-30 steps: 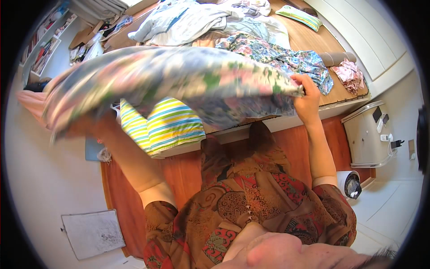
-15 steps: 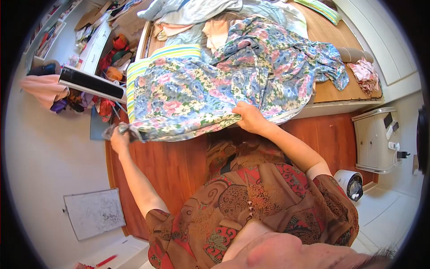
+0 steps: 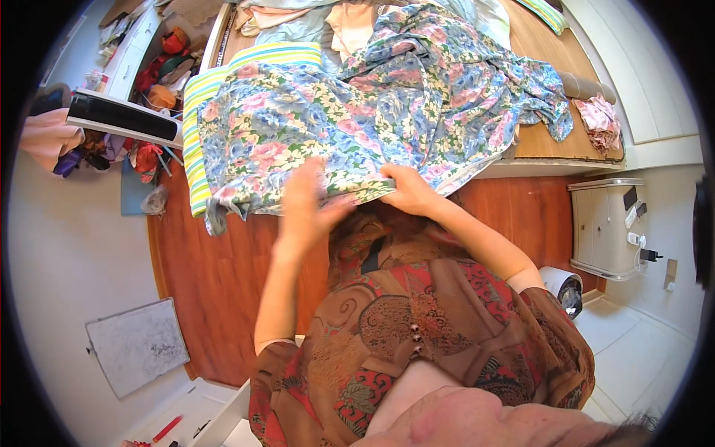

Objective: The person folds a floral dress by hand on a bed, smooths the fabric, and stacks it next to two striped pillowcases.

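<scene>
A: What takes up most of the view?

B: A wooden bed (image 3: 551,134) across the top, with a red-brown wooden floor (image 3: 216,276) below it. Spread over the bed's near side is a large floral sheet (image 3: 372,119), blue and pink, rumpled toward the right and hanging a little over the near edge.

A: Anything under it?

B: A yellow, green and white striped cloth (image 3: 195,160) shows along its left side, and pale clothes (image 3: 350,18) lie heaped behind it.

A: And the hands?

B: The right hand (image 3: 408,190) is closed on the near hem of the floral sheet, fingers curled over the fold. The left hand (image 3: 307,201) is just beside it, fingers spread over the same hem; it is blurred, so whether it grips or only rests there I cannot tell.

A: What else is around?

B: A white cabinet (image 3: 607,227) stands right of the bed, a small pink cloth (image 3: 596,119) lies on the bed's right corner, a white board (image 3: 138,344) lies on the floor at lower left, and a dark flat device (image 3: 123,119) sits among clutter at the left
</scene>
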Tool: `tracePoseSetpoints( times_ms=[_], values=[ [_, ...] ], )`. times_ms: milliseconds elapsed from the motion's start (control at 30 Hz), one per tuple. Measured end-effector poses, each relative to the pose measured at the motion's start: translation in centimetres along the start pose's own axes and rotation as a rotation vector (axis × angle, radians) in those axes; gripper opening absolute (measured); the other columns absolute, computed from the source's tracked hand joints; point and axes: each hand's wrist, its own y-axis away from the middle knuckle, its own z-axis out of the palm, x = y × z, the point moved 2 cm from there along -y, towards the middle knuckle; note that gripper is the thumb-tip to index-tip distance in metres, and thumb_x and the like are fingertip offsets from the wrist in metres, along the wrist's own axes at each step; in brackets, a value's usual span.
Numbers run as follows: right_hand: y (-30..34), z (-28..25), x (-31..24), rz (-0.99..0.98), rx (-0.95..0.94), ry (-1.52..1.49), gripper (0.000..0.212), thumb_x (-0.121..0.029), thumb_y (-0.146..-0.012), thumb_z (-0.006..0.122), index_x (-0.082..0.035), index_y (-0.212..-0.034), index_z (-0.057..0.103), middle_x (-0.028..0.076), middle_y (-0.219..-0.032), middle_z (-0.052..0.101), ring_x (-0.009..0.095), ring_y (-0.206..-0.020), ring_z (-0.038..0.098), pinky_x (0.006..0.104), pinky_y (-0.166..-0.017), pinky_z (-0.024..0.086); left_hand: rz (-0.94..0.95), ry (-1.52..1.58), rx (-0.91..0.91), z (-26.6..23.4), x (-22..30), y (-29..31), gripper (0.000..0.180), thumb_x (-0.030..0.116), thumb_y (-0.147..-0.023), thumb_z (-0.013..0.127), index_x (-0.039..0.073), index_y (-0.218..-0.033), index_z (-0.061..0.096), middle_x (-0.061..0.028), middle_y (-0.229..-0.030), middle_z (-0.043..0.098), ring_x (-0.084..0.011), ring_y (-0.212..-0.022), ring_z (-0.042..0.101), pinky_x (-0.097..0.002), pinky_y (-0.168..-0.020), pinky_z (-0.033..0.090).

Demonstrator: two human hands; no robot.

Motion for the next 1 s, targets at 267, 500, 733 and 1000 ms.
tracePoseSetpoints(
  times_ms=[267, 500, 733, 1000],
  values=[
    [1.6, -0.1, -4.0, -0.145, -0.333, 0.054, 0.032, -0.028, -0.073, 0.071, -0.003, -0.089, 0.059, 0.02, -0.088, 0.061, 0.037, -0.086, 0.06, 0.0419, -0.07, 0.046, -0.092, 0.0, -0.164, 6.5, 1.2, 3.6, 0.04, 0.014, -0.072, 0.069, 0.01, -0.11, 0.059, -0.0152, -0.077, 0.061, -0.0348, -0.077, 0.06, -0.0425, -0.068, 0.048],
    [1.1, -1.9, 6.5, -0.087, -0.708, 0.399, 0.055, -0.031, -0.064, 0.077, -0.004, -0.108, 0.058, 0.018, -0.102, 0.061, 0.037, -0.098, 0.057, 0.0441, -0.081, 0.046, 0.069, -0.075, -0.423, 2.9, 2.9, 3.5, 0.013, 0.016, -0.077, 0.064, 0.008, -0.086, 0.065, -0.0119, -0.073, 0.061, -0.0325, -0.069, 0.061, -0.0402, -0.059, 0.047],
    [0.3, -10.0, 10.3, 0.017, -0.602, 0.476, 0.058, -0.031, -0.063, 0.079, -0.006, -0.112, 0.059, 0.019, -0.103, 0.063, 0.035, -0.1, 0.059, 0.0408, -0.084, 0.047, 0.037, -0.027, -0.394, 2.8, 2.9, 3.7, 0.013, 0.013, -0.074, 0.067, 0.007, -0.084, 0.06, -0.0107, -0.071, 0.059, -0.0319, -0.069, 0.06, -0.0407, -0.059, 0.047],
    [11.4, -10.7, 7.4, 0.302, -0.853, 0.251, 0.043, -0.04, -0.075, 0.072, -0.005, -0.098, 0.064, 0.018, -0.09, 0.064, 0.027, -0.083, 0.061, 0.0376, -0.074, 0.048, -0.002, 0.041, -0.344, 3.4, 1.4, 3.5, 0.013, 0.012, -0.075, 0.066, 0.007, -0.087, 0.061, -0.0115, -0.076, 0.061, -0.0327, -0.072, 0.061, -0.0404, -0.06, 0.047]
  ],
)
